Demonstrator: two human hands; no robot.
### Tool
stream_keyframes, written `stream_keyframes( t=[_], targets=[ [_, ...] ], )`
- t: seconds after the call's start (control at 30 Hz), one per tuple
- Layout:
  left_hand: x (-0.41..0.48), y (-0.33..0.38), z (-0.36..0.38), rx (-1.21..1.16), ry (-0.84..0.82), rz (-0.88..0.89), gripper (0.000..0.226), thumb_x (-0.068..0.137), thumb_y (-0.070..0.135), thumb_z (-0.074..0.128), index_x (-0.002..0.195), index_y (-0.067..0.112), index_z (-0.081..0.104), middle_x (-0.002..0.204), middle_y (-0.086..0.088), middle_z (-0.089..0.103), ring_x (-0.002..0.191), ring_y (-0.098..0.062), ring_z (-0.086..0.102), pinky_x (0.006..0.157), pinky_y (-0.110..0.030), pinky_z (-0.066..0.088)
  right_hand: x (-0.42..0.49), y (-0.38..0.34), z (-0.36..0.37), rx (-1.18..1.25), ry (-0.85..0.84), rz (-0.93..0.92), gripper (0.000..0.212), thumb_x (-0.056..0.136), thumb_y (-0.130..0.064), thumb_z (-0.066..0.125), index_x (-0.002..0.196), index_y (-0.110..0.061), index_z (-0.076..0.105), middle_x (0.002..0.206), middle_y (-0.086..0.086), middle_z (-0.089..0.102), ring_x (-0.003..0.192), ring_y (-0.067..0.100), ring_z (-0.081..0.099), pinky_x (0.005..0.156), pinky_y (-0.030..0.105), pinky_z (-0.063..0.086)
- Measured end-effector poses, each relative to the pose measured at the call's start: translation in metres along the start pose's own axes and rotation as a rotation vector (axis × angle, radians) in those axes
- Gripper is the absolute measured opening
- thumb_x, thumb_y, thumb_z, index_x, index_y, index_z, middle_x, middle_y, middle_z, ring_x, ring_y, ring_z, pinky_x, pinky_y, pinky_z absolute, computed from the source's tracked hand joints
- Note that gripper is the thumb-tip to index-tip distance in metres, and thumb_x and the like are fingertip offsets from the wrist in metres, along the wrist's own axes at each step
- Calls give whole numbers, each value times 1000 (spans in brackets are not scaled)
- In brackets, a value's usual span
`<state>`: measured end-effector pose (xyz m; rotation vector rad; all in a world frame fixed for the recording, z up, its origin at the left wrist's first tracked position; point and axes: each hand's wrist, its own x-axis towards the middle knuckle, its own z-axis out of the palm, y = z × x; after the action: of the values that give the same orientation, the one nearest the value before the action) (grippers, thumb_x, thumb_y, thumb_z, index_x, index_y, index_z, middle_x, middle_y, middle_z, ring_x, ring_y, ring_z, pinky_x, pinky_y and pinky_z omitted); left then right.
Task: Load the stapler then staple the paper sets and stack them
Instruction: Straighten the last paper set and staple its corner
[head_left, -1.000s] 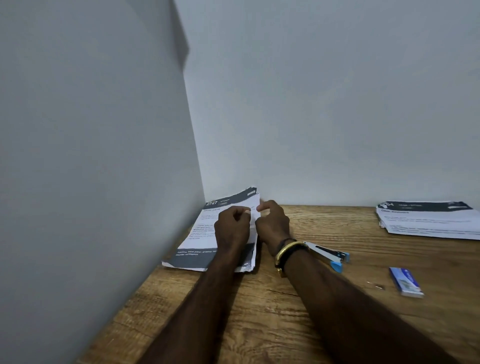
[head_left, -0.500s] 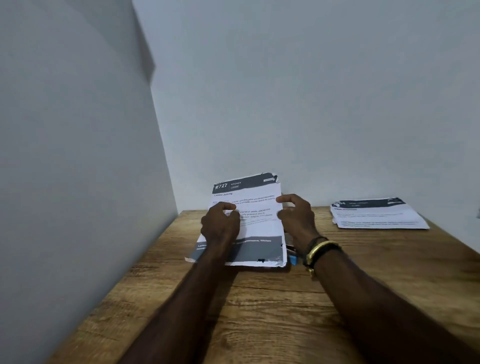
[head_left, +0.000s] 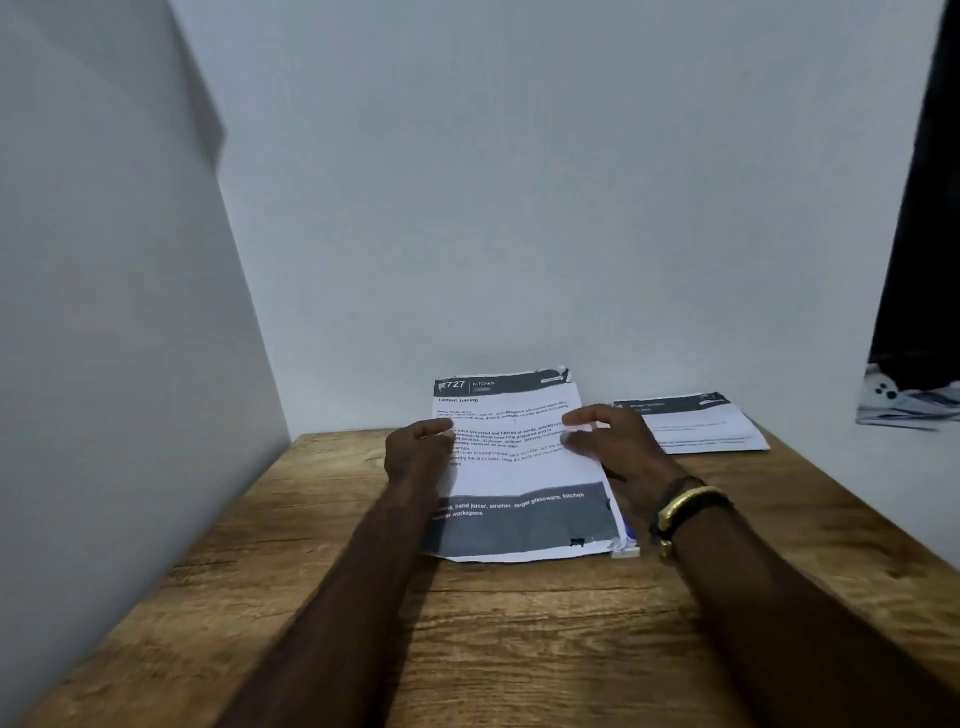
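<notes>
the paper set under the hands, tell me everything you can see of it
The paper set is a thin stack of white printed sheets lying nearly flat on the wooden table, near the back wall. The top sheet has a dark header band reading "727 KITCHEN", small black text in the middle and a grey band across the near end. Its near right corner looks crumpled. The left hand rests on its left edge and the right hand on its right edge. A small blue and white object peeks out beside the near right corner.

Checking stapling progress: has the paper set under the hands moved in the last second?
Yes. The paper set has shifted right, away from the left wall it lay against, and now sits close to the other paper stack.
</notes>
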<state>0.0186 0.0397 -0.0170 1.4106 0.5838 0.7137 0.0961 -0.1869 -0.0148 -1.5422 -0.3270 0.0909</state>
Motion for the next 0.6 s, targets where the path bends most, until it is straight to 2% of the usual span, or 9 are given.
stream_keyframes(
  t=[0.07, 0.17, 0.23, 0.27, 0.37, 0.47, 0.6],
  targets=[
    [4, -7, 2, -43, -31, -15, 19, 82, -7, 73, 100, -2, 76, 102, -23, 74, 93, -30, 69, 102, -45, 55, 3, 1, -5, -34, -28, 16, 26, 79, 8, 81, 104, -1, 77, 110, 18, 76, 99, 33, 75, 94, 44, 61],
    [4, -11, 0, -44, -53, -12, 17, 85, -7, 72, 101, -8, 74, 82, -13, 71, 75, -22, 63, 78, -28, 55, 6, 3, -9, -173, 6, -47, 25, 78, 2, 85, 102, -5, 80, 108, 10, 77, 108, 28, 72, 102, 43, 57],
    [-1, -7, -4, -47, -82, 3, 2, 86, -4, 73, 85, -2, 74, 72, -10, 67, 71, -20, 60, 73, -28, 50, 6, 3, -9, -222, 33, -75, 22, 78, -1, 85, 99, -6, 81, 104, 8, 78, 105, 26, 73, 97, 40, 58],
    [-5, -4, -6, -55, -123, 5, 7, 85, -1, 75, 79, 1, 73, 68, -8, 68, 68, -19, 61, 69, -26, 51, 5, 4, -9, -256, 52, -88, 20, 78, -3, 86, 97, -7, 82, 102, 7, 79, 103, 26, 73, 91, 35, 59],
    [-16, 5, -14, 6, -310, 41, 15, 77, 2, 83, 90, 2, 75, 67, 2, 76, 60, -11, 70, 52, -18, 54, 2, 3, -10, -382, 122, -146, 14, 79, -13, 86, 93, -11, 82, 98, 3, 79, 96, 21, 72, 77, 25, 51],
    [-17, 10, -21, 196, -313, 152, 18, 73, 4, 86, 89, 3, 77, 74, 0, 75, 70, -13, 67, 56, -15, 52, -4, -2, -8, -420, 178, -209, 8, 79, -17, 85, 85, -12, 81, 88, 3, 79, 91, 22, 73, 74, 27, 50],
    [-15, 16, -23, 408, -137, 396, 18, 72, 33, 89, 77, 18, 81, 81, 4, 78, 80, -11, 68, 72, -27, 49, -10, -16, -4, -407, 250, -320, 10, 77, -22, 87, 79, -14, 81, 85, 3, 79, 88, 22, 74, 79, 37, 59]
  ],
)
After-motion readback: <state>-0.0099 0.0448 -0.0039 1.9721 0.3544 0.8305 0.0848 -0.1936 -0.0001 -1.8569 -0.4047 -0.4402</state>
